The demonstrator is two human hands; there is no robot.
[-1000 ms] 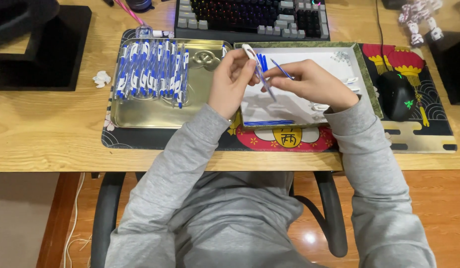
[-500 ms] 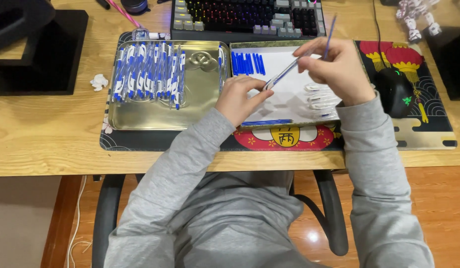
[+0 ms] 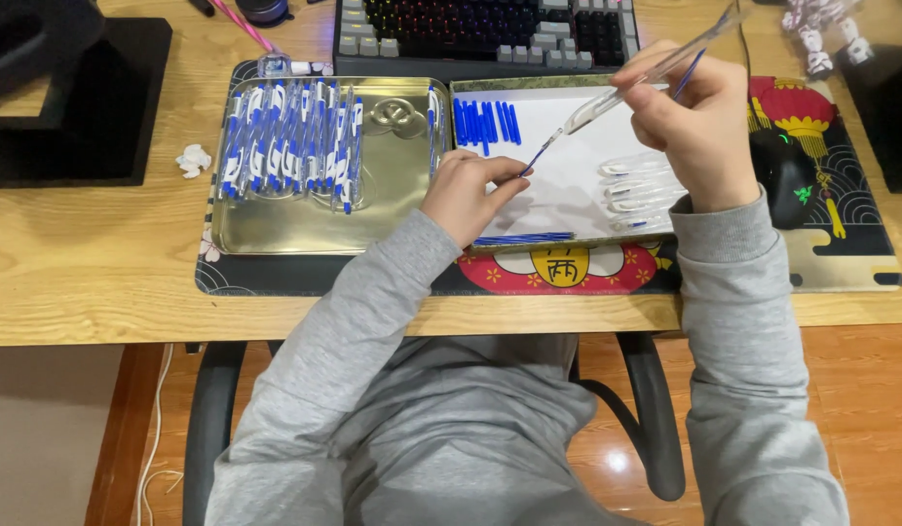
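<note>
R hand (image 3: 699, 122) is raised over the far-right part of the tabletop (image 3: 91, 273), above the white sheet (image 3: 568, 190). Its grip is clenched on a clear pen barrel (image 3: 621, 93), held slanted w/ the tip pointing down-left; a thin blue refill (image 3: 537, 161) sticks out of that tip.

L hand (image 3: 466, 195) rests at the sheet's left edge, near the tabletop's front edge, fingers curled. Thumb & forefinger meet right at the refill's lower end; looks like a pinch, but can't tell for sure whether the grip is actually closed on it.

White sheet lies in a shallow tray (image 3: 461, 88) on a dark desk mat (image 3: 276, 282). On the sheet: a row of loose blue pen parts (image 3: 485, 122) at the far-left corner, a few clear barrels (image 3: 636, 185) under the R hand, and a bundle of blue refills (image 3: 524, 238) along the near edge.

Left of it sits a gold metal tray (image 3: 305, 229) w/ a row of finished blue-and-white pens (image 3: 290, 146) across its far half. A keyboard (image 3: 480, 29) w/ lit keys runs along the far edge of the tabletop. A black mouse (image 3: 787, 175) sits just right of the R hand, a crumpled white scrap (image 3: 193, 159) left of the gold tray. Both arms wear grey sleeves (image 3: 373, 312).
</note>
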